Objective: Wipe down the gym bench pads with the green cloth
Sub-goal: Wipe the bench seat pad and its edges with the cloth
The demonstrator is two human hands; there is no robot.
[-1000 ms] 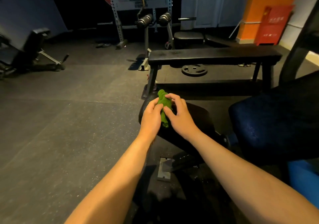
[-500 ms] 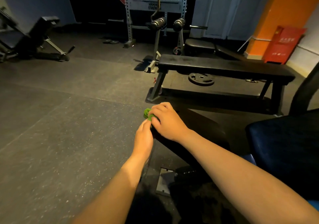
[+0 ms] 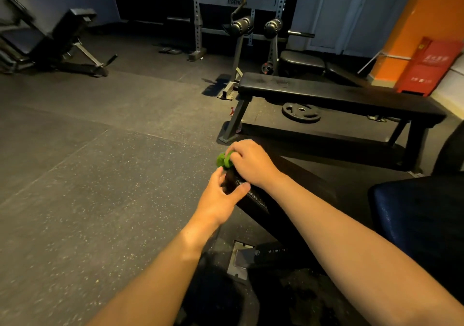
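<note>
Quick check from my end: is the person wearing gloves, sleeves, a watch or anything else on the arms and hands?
No. Both forearms are bare all the way to the bottom edge of the head view, with no sleeve cuffs showing. The left hand and the right hand are ungloved. No watch, band or ring is visible on either wrist or on the fingers that show.

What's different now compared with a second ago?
The left hand let go of the green cloth and now grips the edge of the black pad. The right hand bunched the cloth up and keeps holding it on the pad. The flat bench hasn't moved.
</note>
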